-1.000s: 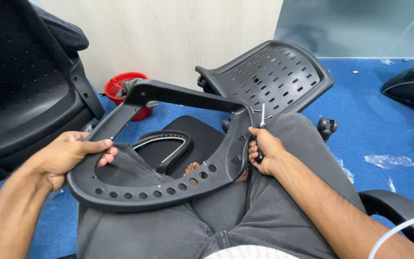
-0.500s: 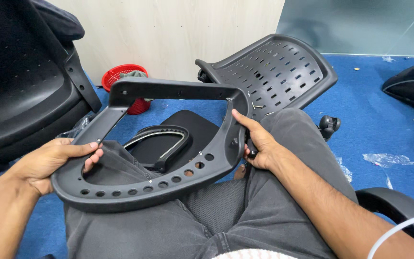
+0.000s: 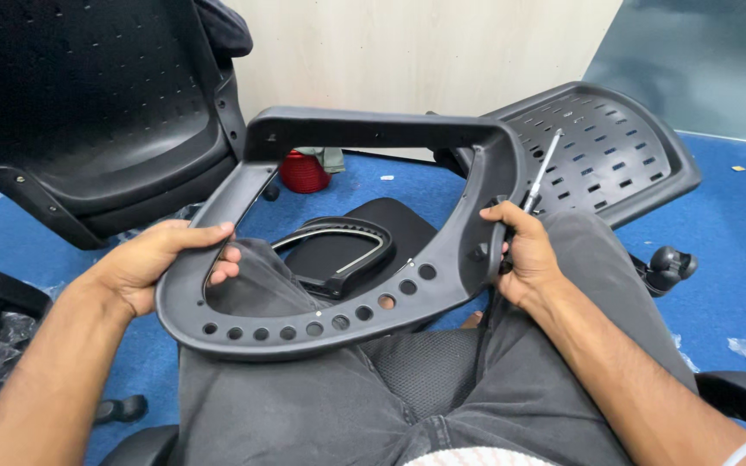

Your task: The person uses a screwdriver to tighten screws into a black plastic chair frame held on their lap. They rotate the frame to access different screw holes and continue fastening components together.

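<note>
1. Left hand (image 3: pixel 153 263) is clamped on the left rim of the dark grey chair-back frame (image 3: pixel 373 134); the frame lies across my lap.
2. Right hand (image 3: pixel 520 250) is closed on the frame's right edge, a screwdriver (image 3: pixel 541 168) pinned under its fingers, shaft pointing up and away.
3. Change since 0.5 s ago: the frame has come closer and tilted up. I judge this is repositioning, not fastening.
4. Beyond the left hand: black seat shell (image 3: pixel 105 129) and red tub (image 3: pixel 302 173). Beyond the right hand: perforated seat pan (image 3: pixel 615 147).
5. No packages, labels or signs are readable.
</note>
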